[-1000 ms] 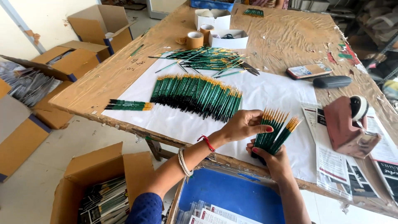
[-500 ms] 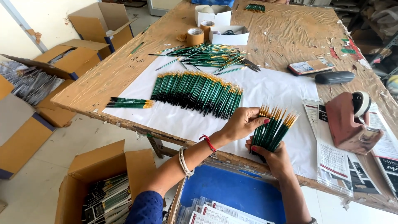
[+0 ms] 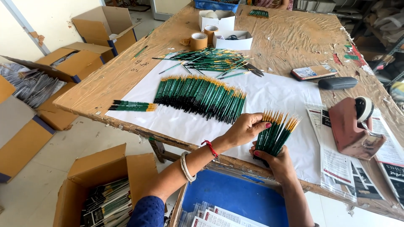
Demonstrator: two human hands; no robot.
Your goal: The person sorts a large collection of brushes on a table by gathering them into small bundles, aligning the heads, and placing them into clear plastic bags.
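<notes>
My right hand [image 3: 274, 162] grips the lower end of a fanned bunch of green paintbrushes [image 3: 277, 133] with gold ferrules, held upright over the white paper [image 3: 181, 120]. My left hand [image 3: 246, 128] rests its fingers on the left side of that bunch. A long row of the same green brushes [image 3: 200, 96] lies on the paper to the left. A small bundle [image 3: 131, 106] lies near the table's left edge, and a loose pile [image 3: 210, 61] lies farther back.
A red tape dispenser [image 3: 352, 128] stands at the right on printed sheets [image 3: 336, 164]. A phone [image 3: 313, 72], a dark case [image 3: 337, 83], tape rolls [image 3: 198, 40] and white boxes [image 3: 232, 40] sit farther back. Cardboard boxes [image 3: 107, 185] and a blue bin [image 3: 235, 201] stand below the table edge.
The bunch in my hands has fanned slightly wider and sits a little higher. My left hand's fingers have shifted along its side.
</notes>
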